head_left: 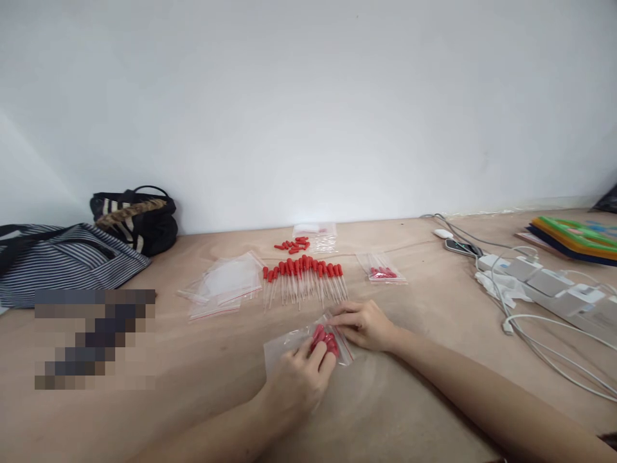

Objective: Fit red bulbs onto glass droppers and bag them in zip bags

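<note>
Between my hands a clear zip bag [279,345] with a red seal line lies on the table, red bulbs [331,342] showing at its right part. My left hand [299,376] rests over the bag, fingers bent around the red bulbs. At the bag's upper right edge, the fingers of my right hand [362,323] are closed on the plastic. Beyond them, glass droppers with red bulbs [303,273] are fanned out in a row. Flat clear bags [224,283] are piled to the left, and a bag of droppers [382,269] sits to the right.
Loose red bulbs [293,245] and clear tubes [324,244] lie near the wall. At the left are a striped bag [72,257] and a black bag [154,225]. A power strip [554,283], cables and colourful boards [578,235] occupy the right.
</note>
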`<state>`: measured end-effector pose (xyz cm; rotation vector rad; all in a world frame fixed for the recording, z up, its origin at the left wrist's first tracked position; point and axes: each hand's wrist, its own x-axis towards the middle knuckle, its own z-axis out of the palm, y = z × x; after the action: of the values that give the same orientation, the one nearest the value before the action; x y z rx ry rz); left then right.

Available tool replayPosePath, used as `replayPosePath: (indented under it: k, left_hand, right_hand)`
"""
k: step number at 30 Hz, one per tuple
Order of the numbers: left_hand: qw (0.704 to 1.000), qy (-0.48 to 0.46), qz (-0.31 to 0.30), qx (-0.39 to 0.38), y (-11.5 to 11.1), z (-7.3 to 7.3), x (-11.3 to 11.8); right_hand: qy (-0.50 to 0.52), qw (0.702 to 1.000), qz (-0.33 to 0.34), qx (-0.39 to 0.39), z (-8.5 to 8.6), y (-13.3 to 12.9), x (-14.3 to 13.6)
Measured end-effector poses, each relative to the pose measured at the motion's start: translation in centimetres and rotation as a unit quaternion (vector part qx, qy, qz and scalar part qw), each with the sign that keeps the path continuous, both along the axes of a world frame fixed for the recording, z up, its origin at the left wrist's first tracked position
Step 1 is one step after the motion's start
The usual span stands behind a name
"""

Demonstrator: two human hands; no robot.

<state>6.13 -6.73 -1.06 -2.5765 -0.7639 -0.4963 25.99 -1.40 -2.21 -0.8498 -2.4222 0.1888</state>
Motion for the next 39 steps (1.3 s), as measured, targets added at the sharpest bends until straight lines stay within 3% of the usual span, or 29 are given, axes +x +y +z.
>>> replayPosePath:
  k: [4,9,12,15,18,21,25,28,31,35,39]
  left_hand:
    - [0.995,-0.032,-0.061,0.074,-0.3,0.4,-0.6]
    - [0.983,-0.062,-0.112,0.129,0.2,1.5,-2.3]
    - [0.973,-0.052,-0.145,0.170,2.8,2.0,-3.4]
    - [0.964,-0.055,-0.166,0.201,6.8,2.1,-3.9]
    - [0.979,-0.020,-0.125,0.158,10.7,1.7,-4.0]
    - [0.992,-0.013,-0.086,0.089,12.7,1.3,-3.7]
    - [0.993,-0.104,-0.050,0.005,11.5,0.8,-3.4]
    - [0.985,-0.145,-0.077,-0.051,9.6,0.4,-3.1]
    - [0.984,-0.141,-0.103,-0.014,8.8,-0.1,-2.7]
    - [0.983,-0.122,-0.114,0.073,9.3,-0.5,-2.3]
    - [0.978,-0.149,-0.124,0.073,9.9,-0.9,-2.3]
  right_hand:
    - [0.003,0.989,0.011,0.144,-1.0,0.6,-0.8]
    - [0.050,0.983,0.056,0.167,-1.2,0.6,-1.0]
    - [0.060,0.975,0.016,0.212,-1.0,1.2,-0.8]
    - [0.056,0.964,-0.041,0.258,-0.9,2.5,-0.5]
    - [0.035,0.955,-0.065,0.289,-0.8,3.8,-0.4]
    - [0.004,0.953,-0.069,0.295,-1.0,4.6,-0.4]
    - [-0.031,0.957,-0.089,0.276,-1.4,4.8,-0.4]
    - [-0.040,0.956,-0.099,0.272,-1.6,4.7,-0.4]
    - [-0.039,0.953,-0.111,0.279,-1.5,4.4,-0.5]
    - [-0.032,0.947,-0.130,0.293,-1.2,4.0,-0.7]
    - [-0.026,0.947,-0.130,0.294,-1.1,3.8,-0.9]
